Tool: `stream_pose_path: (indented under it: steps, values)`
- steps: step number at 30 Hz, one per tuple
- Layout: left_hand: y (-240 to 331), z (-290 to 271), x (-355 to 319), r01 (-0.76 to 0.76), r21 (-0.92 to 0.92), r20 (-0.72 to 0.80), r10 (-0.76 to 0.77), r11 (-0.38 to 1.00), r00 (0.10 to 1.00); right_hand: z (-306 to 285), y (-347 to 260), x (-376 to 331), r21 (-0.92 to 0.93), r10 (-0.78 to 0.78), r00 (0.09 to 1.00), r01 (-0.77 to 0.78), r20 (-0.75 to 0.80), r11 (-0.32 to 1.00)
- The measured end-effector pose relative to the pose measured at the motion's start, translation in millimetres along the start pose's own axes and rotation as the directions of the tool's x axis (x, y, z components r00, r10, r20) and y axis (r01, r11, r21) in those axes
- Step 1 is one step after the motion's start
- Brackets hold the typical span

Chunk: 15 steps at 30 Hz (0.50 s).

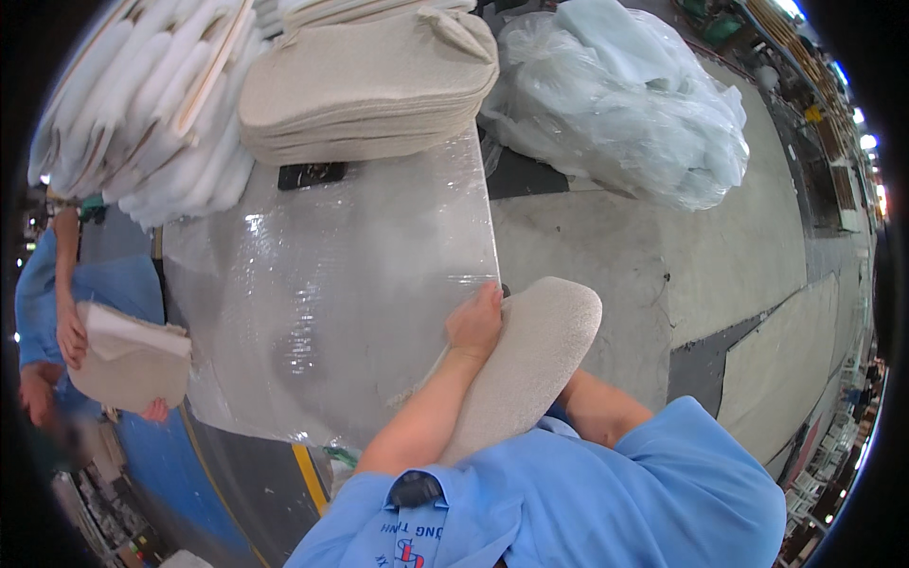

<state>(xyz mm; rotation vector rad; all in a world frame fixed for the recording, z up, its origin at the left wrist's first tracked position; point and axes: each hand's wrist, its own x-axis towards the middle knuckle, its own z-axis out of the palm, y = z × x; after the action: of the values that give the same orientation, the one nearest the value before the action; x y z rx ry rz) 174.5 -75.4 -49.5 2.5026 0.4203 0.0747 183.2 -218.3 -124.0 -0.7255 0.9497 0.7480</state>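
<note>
A long beige fabric cushion (pixel 542 348) with a rounded end is held against the front of my blue shirt, slanting up to the right beside the table. My left hand (pixel 476 322) is closed at its left edge, with the forearm lying along the cushion. My right forearm (pixel 601 409) passes behind the cushion, which hides the right hand and its fingers. A small dark thing, too small to name, shows just past my left fingertips.
The plastic-wrapped table (pixel 350 303) bears a stack of beige cushions (pixel 369 90), white padding pieces (pixel 142 95) and a small black object (pixel 311 176). A clear plastic bundle (pixel 625 104) lies beyond. At left, another person (pixel 90 279) holds a beige piece with white padding (pixel 133 364).
</note>
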Motion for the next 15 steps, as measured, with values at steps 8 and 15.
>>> stream_pose_path:
  steps: [8, 15]
  values:
    - [-9.6, -55.0, -13.9, 0.075, -0.007, 0.363, -0.067, 0.997, 0.929, -7.4, 15.3, -16.8, -0.104, 0.04, 0.998, -0.035, 0.043, 0.994]
    - [-73.1, -144.3, -76.2, 0.287, 0.147, 0.485, -0.321, 0.947, 0.813, -49.0, 13.5, -41.2, -0.279, 0.143, 0.987, -0.117, 0.075, 0.953]
